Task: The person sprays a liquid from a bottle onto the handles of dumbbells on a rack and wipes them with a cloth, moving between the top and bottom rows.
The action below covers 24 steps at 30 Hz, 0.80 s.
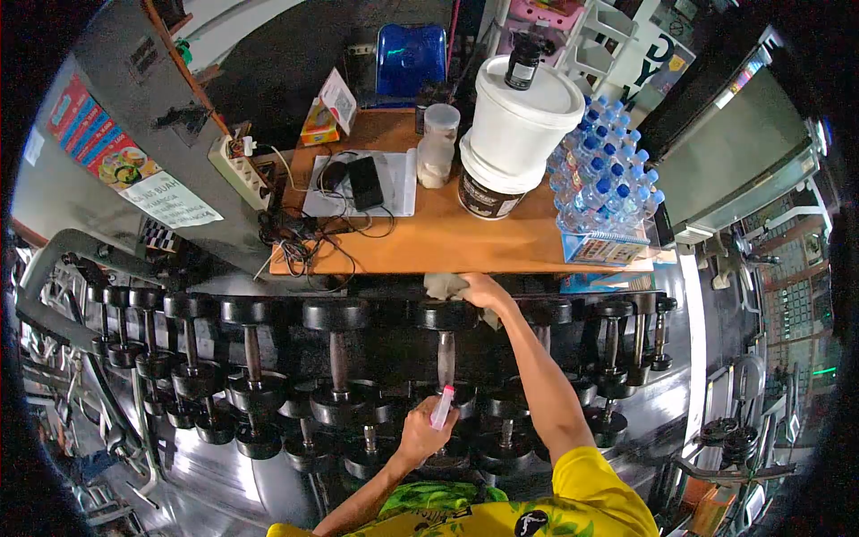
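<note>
My right hand [483, 294] is closed on a grey cloth [444, 285], which lies against the far end of a dumbbell [446, 353] on the rack, just below the desk edge. Part of the cloth hangs down beneath my fingers. Nearer my body, my left hand [424, 438] is wrapped around a small pale bottle [441, 409] with a pink top, held tilted over the near end of that same dumbbell. The dumbbell has black heads and a metallic handle.
Several more black dumbbells [337, 353] line the rack on both sides. Behind it stands a wooden desk [429, 246] with white tubs [523, 112], bottled water [608, 170], a phone [365, 183] and tangled cables [309, 251]. Gym machines flank the rack.
</note>
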Each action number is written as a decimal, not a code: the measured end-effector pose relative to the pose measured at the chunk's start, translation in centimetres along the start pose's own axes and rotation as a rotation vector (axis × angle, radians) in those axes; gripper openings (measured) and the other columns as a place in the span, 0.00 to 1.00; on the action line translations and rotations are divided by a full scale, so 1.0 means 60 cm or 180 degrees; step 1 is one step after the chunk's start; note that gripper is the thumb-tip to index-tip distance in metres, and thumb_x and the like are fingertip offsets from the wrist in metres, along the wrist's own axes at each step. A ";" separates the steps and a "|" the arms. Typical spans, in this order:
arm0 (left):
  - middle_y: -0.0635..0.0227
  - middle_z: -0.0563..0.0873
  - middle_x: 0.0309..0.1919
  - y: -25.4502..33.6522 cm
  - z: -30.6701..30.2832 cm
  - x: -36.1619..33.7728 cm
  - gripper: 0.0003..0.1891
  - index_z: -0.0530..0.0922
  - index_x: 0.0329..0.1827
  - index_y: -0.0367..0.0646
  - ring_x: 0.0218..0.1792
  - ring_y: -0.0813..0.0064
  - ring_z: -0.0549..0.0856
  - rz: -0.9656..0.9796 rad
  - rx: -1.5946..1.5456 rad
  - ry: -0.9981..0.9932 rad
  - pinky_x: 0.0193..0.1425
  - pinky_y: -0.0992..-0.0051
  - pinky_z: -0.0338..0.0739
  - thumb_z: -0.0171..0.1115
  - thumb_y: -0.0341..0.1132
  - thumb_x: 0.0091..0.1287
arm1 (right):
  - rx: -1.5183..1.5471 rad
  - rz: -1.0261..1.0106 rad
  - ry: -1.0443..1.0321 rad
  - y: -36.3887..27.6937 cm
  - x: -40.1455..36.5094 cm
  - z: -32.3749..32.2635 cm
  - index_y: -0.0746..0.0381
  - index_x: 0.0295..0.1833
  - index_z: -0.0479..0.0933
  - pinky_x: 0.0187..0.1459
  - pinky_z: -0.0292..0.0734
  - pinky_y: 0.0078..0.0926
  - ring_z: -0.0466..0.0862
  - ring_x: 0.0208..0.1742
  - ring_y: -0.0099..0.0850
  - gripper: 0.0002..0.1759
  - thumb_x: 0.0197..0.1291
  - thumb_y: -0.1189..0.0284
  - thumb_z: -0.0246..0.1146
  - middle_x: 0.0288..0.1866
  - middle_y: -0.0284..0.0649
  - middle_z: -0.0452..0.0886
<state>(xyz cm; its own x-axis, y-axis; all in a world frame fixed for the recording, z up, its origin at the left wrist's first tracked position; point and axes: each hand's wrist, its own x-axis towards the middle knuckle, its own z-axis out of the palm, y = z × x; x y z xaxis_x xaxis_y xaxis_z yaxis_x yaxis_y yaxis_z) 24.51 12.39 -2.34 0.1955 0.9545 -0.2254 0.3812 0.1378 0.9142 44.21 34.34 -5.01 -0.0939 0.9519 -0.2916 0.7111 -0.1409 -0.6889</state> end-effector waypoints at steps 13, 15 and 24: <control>0.57 0.82 0.28 -0.018 0.005 -0.002 0.09 0.77 0.35 0.40 0.28 0.56 0.84 -0.0129 -0.0211 -0.0062 0.29 0.66 0.78 0.66 0.35 0.57 | 0.0288 0.0249 -0.0961 -0.050 0.054 -0.044 0.64 0.56 0.72 0.52 0.72 0.31 0.79 0.50 0.34 0.23 0.52 0.74 0.58 0.51 0.47 0.80; 0.57 0.83 0.27 -0.019 0.006 -0.003 0.09 0.77 0.35 0.40 0.27 0.57 0.85 -0.0135 -0.0182 -0.0080 0.28 0.66 0.78 0.66 0.35 0.57 | -0.0127 -0.0172 -0.0985 -0.035 0.063 0.026 0.61 0.54 0.75 0.51 0.73 0.36 0.80 0.50 0.41 0.22 0.50 0.76 0.57 0.53 0.50 0.79; 0.62 0.83 0.27 0.014 -0.010 -0.003 0.08 0.75 0.39 0.37 0.28 0.74 0.86 -0.0788 -0.0780 -0.0397 0.30 0.72 0.80 0.63 0.30 0.59 | -0.0317 -0.1570 -0.0423 -0.088 -0.088 -0.008 0.59 0.50 0.78 0.50 0.73 0.39 0.79 0.50 0.47 0.21 0.47 0.81 0.54 0.48 0.50 0.80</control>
<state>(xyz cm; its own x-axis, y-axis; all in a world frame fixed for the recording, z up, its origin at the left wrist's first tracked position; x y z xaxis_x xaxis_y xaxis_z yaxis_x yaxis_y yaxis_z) 24.29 12.51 -1.34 0.2389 0.8467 -0.4754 0.2058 0.4342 0.8770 41.32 30.17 0.50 -0.5176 0.8549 -0.0346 0.6222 0.3484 -0.7011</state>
